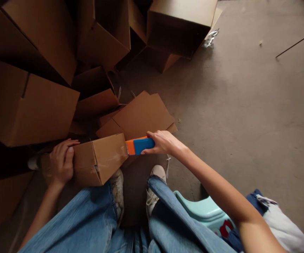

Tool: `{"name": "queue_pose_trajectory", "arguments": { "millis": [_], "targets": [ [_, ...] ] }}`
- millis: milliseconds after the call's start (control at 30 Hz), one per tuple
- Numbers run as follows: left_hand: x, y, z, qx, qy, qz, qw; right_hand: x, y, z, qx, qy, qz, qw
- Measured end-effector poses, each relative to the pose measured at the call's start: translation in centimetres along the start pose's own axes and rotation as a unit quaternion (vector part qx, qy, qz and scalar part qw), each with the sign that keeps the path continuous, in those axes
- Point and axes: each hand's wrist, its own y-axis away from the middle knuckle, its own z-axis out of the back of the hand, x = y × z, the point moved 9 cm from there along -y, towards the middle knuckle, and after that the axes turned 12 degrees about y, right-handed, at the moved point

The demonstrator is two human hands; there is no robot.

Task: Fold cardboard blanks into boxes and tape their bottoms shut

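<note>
A small brown cardboard box [99,158] rests on my knees, with clear tape along its top. My left hand [61,161] lies flat against the box's left end, fingers together and pressing on it. My right hand [162,142] grips the blue handle of an orange and blue tape dispenser [139,145], whose orange end touches the box's right edge. My jeans-clad legs and white sneakers show below the box.
Many brown cardboard boxes [33,109] are piled at the left and top. Flat cardboard sheets [141,114] lie on the grey concrete floor behind the small box. A pale green plastic stool [203,209] sits under me, with cloth at the lower right.
</note>
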Motion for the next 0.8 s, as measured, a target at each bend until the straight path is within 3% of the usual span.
{"name": "queue_pose_trajectory", "arguments": {
  "millis": [233,567,800],
  "targets": [
    [0.0,0.0,0.1,0.000,0.000,0.010,1.000,2.3,0.3,0.5,-0.013,-0.011,0.036,0.999],
    [0.1,0.0,0.0,0.002,-0.003,0.019,1.000,3.2,1.0,1.1,-0.040,0.021,0.098,0.994],
    [0.4,0.2,0.0,0.000,-0.004,0.025,1.000,4.8,1.3,2.4,-0.042,0.039,0.102,0.993]
  ]
}}
